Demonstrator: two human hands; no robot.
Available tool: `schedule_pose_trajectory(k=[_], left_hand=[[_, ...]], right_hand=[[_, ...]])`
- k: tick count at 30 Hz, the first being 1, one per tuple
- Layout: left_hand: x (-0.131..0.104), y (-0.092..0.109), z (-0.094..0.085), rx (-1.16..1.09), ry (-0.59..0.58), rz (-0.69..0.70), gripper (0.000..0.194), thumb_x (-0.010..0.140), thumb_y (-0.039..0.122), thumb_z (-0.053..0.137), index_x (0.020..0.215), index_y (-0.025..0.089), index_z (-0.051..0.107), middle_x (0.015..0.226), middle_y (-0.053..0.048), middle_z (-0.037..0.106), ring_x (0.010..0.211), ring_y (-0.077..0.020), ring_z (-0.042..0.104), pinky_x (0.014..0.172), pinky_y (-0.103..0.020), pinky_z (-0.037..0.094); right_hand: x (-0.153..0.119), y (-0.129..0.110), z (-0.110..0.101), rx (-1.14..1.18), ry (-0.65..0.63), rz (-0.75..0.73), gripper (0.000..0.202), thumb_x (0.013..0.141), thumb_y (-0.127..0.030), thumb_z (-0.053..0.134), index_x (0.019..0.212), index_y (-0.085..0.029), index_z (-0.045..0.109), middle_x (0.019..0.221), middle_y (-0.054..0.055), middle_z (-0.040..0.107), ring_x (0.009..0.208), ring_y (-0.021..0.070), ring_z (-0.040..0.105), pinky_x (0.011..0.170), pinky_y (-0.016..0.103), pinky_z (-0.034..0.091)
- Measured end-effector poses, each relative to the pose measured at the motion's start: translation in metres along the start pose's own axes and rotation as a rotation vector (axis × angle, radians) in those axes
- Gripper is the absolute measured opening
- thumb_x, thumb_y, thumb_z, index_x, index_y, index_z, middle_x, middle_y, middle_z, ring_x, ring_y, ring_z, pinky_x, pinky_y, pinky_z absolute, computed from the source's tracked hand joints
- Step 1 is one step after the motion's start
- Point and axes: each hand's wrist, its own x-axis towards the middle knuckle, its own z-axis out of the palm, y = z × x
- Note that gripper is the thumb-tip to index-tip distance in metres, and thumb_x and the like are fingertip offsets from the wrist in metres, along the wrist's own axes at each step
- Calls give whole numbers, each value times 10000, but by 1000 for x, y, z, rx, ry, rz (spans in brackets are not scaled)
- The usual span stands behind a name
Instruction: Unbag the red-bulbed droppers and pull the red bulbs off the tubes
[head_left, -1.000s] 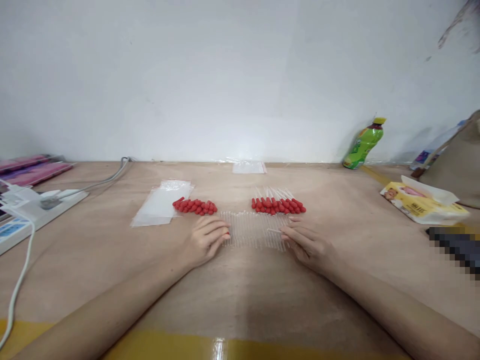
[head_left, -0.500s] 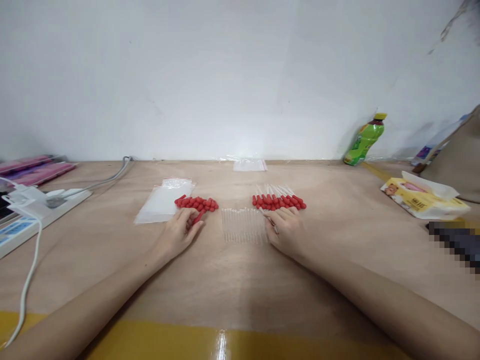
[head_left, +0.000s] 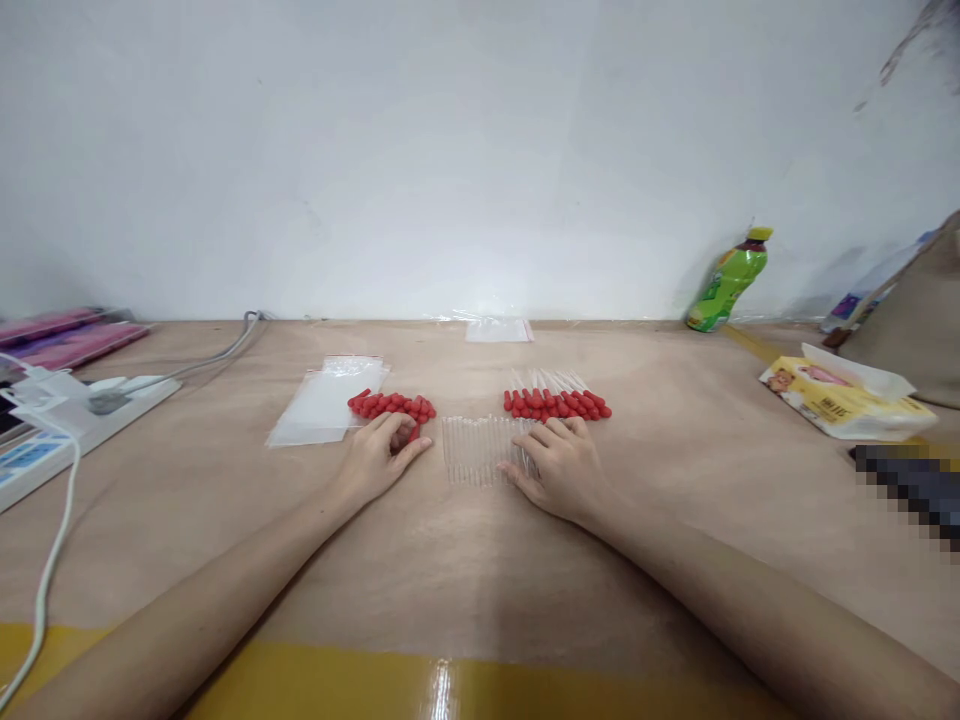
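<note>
Two hands are working at the centre of the frame. The left hand (head_left: 381, 460) is curling its fingers around one red bulb (head_left: 415, 431), just below the left cluster of loose red bulbs (head_left: 390, 405). The right hand (head_left: 564, 468) is spreading over the right end of one row of clear tubes (head_left: 477, 450), its thumb standing apart from the fingers; whether it is gripping a tube, I cannot tell. The row is lying on the surface (head_left: 390, 590), mid-frame.

Containers: flat clear bags (head_left: 322, 405) are overlapping left of centre, at least two, exact number unclear; their contents are not readable. One further bag (head_left: 499, 330) is lying at upper centre. One green bottle (head_left: 727, 285), yellow-capped, is leaning against the wall (head_left: 480, 160) at upper right, dark liquid showing at its neck. One yellow tissue box (head_left: 840, 398) is holding white tissue, right of frame.

Count: two clusters of red bulbs; the right cluster of red bulbs (head_left: 556, 405) is bearing thin pale tubes pointing away. Bulbs and tubes are crowding too closely for individual counts. One white power strip (head_left: 86, 430) is sitting at far left.
</note>
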Motion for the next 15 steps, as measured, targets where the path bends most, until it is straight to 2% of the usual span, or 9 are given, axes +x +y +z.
schedule_pose_trajectory(k=[3,6,10,15], left_hand=[[-1,5,-2,41,68,83,226,803,398,536,870,182,540,781,-16,572,741,-157,535,694,-286,444],[6,14,-3,79,100,156,159,816,329,525,847,177,559,814,-35,570,801,-175,518,755,-312,431],[27,38,6,84,19,179,124,824,239,477,795,169,574,825,-43,560,801,-179,508,756,-323,419],[64,72,32,12,-51,119,151,793,301,528,797,168,600,820,-50,562,858,-198,516,786,-327,420]], right_hand=[[-1,-1,-5,26,-72,-3,424,774,-564,483,781,-168,634,757,63,599,749,186,474,748,357,264],[-1,0,-10,63,-108,-10,466,755,-606,478,793,-172,643,787,72,586,756,184,478,751,360,268],[-2,8,-16,97,-101,-24,444,779,-576,473,855,-173,642,845,79,581,784,185,487,747,350,282],[-7,19,-22,159,-101,-24,352,774,-513,533,865,-190,639,852,59,599,800,183,499,754,342,303]])
